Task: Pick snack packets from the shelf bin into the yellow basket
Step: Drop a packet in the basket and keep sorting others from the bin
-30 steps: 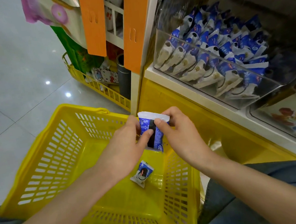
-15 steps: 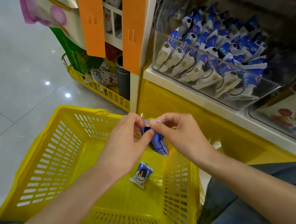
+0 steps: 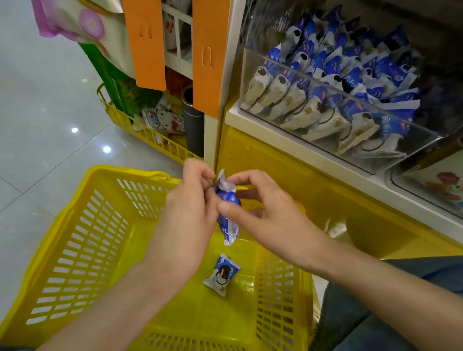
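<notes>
I see the left hand (image 3: 189, 219) and right hand (image 3: 271, 216) both pinching one blue snack packet (image 3: 228, 218) above the yellow basket (image 3: 69, 249), where a second packet (image 3: 221, 275) lies. I judge this the placing step; next, let go, then reach for the shelf bin (image 3: 420, 138).

To your left lies a glossy pale tiled floor (image 3: 18, 112) catching bright light spots (image 3: 106, 149). Ahead of you, orange panels (image 3: 144, 35) hang on a white-and-yellow shelf unit (image 3: 281, 170).
</notes>
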### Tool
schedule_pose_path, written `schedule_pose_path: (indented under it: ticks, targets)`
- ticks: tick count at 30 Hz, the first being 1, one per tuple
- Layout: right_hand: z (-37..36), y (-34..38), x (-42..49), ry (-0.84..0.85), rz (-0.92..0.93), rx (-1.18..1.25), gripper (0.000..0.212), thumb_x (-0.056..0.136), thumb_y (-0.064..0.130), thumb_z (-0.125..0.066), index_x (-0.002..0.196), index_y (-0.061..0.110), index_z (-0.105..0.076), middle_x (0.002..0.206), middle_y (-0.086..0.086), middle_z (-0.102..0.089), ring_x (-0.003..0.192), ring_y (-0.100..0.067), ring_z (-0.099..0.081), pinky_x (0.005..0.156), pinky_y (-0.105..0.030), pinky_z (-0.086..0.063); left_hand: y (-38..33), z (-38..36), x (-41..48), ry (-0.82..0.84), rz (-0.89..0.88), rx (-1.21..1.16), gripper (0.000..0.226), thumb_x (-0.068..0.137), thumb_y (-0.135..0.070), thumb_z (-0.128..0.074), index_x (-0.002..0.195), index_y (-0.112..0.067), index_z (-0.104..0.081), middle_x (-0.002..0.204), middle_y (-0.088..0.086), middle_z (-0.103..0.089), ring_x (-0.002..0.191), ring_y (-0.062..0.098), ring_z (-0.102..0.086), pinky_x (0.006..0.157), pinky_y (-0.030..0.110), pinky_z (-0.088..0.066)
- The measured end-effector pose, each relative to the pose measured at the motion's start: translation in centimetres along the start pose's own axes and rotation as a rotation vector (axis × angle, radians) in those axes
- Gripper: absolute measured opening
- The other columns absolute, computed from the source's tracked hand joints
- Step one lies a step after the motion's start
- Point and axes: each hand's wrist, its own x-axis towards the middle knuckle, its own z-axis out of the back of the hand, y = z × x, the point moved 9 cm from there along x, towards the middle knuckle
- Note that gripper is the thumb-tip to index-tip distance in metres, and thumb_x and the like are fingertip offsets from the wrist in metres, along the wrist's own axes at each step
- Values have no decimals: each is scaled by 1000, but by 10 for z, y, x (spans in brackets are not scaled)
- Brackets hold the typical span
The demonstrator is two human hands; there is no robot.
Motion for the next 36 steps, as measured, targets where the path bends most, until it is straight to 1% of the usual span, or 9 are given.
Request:
schedule_pose_path:
  ticks: [5, 10, 16, 19, 23, 28, 30, 33, 36]
  targets:
    - [-2, -4, -1, 14, 8, 12, 39, 87, 19, -63, 122, 22, -46, 110, 19, -55, 96, 6, -58, 69, -6, -47, 11, 1, -1, -39, 151, -116, 26, 86, -7, -59, 101, -24, -45, 82, -12, -58, 73, 2, -59, 59, 14, -47]
    - [-4, -11, -1, 21, -7, 0, 41, 91, 18, -56, 129, 21, -40, 113, 18, -52, 94, 20, -52, 75, -3, -45, 21, -18, -9, 133, 262, -41, 11, 87, -10, -57, 97, -10, -60, 81, -3, -64, 72, 15, -64, 70, 31, -51]
    - [-7, -15, 4, 80, -45, 61, 44, 93, 14, -53, 134, 17, -36, 124, 8, -53, 108, 2, -55, 91, -18, -48, 16, -8, -3, 100, 179, 38, 14, 80, -3, -58, 80, -17, -57, 69, -4, -63, 70, 17, -63, 66, 28, -48]
    - [-7, -8, 8, 81, -21, 99, 47, 91, 17, -57, 133, 17, -37, 118, 13, -51, 101, 8, -54, 83, -12, -48, 22, -7, 0, 83, 247, -182, 22, 85, 5, -51, 81, -15, -59, 73, -2, -69, 70, 14, -68, 65, 30, -56]
    - [-9, 4, 10, 119, 18, 146, 52, 91, 21, -55, 139, 21, -34, 122, 16, -53, 111, 5, -52, 95, -17, -43, 25, -8, 3, 47, 407, -591, 28, 91, 6, -42, 87, -16, -60, 69, -8, -72, 66, 5, -67, 55, 15, -52]
    - [9, 6, 16, -15, -21, 105, 53, 85, 22, -64, 133, 20, -42, 119, 7, -60, 104, -2, -59, 92, -21, -48, 17, -25, 4, 119, 637, -921, 36, 99, -30, -32, 110, -11, -60, 99, 8, -70, 93, 21, -66, 81, 34, -53]
    - [20, 3, 16, -113, -68, 0, 58, 77, 24, -73, 127, 18, -46, 112, 8, -60, 96, -3, -60, 84, -21, -50, 7, -31, 3, 220, 600, -867, 35, 97, -34, -38, 114, -13, -59, 105, 9, -69, 96, 20, -65, 86, 36, -51]
    - [23, 7, 16, -106, -80, -204, 53, 70, 23, -79, 117, 18, -54, 105, 6, -60, 89, -7, -59, 76, -22, -49, 4, -32, 1, 279, 520, -681, 25, 89, -11, -55, 112, -13, -61, 103, 9, -70, 95, 21, -66, 83, 32, -52]
    - [17, 7, 17, 38, -116, -189, 43, 74, 20, -76, 111, 22, -55, 105, 6, -63, 89, -9, -61, 77, -24, -52, 5, -30, 6, 288, 531, -681, 31, 85, 5, -51, 105, -16, -61, 91, 1, -71, 84, 13, -67, 70, 20, -53]
